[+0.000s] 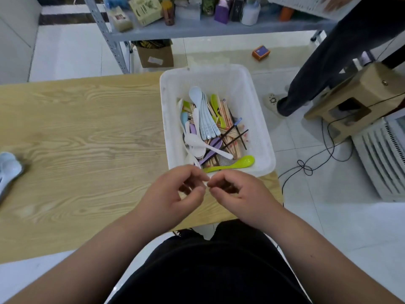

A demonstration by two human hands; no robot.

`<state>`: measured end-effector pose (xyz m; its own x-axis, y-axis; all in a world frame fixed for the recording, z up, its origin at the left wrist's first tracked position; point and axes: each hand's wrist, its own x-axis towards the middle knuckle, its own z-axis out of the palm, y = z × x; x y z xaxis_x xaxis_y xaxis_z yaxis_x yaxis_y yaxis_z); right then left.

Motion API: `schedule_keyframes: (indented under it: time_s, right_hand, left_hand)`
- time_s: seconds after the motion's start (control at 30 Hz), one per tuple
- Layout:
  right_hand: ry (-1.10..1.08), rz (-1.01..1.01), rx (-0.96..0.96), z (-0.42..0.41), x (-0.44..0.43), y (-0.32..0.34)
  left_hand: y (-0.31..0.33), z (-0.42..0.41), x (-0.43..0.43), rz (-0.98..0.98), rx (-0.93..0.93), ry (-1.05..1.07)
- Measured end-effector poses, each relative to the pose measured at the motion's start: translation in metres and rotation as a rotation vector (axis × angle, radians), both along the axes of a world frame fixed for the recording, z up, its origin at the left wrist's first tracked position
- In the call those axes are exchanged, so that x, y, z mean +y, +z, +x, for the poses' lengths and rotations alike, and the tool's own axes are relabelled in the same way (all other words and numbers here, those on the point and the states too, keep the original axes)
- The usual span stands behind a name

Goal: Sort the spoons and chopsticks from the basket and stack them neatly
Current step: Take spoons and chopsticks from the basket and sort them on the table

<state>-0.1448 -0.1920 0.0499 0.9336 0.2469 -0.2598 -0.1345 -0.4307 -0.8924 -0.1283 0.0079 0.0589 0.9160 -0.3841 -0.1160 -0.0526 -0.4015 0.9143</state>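
The white basket (166,119) sits on the right end of the wooden bench (87,128), its far corner hanging past the edge. Inside is a jumble: a nested row of pale blue spoons (203,113) lying lengthwise, wooden chopsticks (228,119) beside and under them, a couple of dark chopsticks (238,137) crossed on top, a white spoon (203,144) across a purple spoon (213,148), and a green spoon (234,164) along the near wall. Just in front of that wall the person's left hand (175,194) and right hand (238,194) hover above the bench, both with fingers curled in and their fingertips meeting. Each grip is drawn nearly closed, but from here I cannot tell whether anything small is pinched between them. Well apart, at the bench's left edge, lie a few pale spoons (8,170), partly cut off from view. Behind the bench stands a metal shelf (219,29) crowded with boxes and bottles, and another person's dark trouser leg (317,69) is on the tiled floor to the right.
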Motion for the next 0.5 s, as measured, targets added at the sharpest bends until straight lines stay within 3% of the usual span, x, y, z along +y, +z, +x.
schedule_keyframes:
  time_s: [0.3, 0.5]
  right_hand:
    - [0.087, -0.083, 0.119, 0.074, -0.028, -0.025]
    - [0.043, -0.240, 0.043, 0.169, -0.048, -0.063]
  left_hand:
    - [-0.011, 0.071, -0.039, 0.004, 0.102, 0.141]
    - [-0.055, 0.096, -0.071, 0.115, 0.236, 0.317]
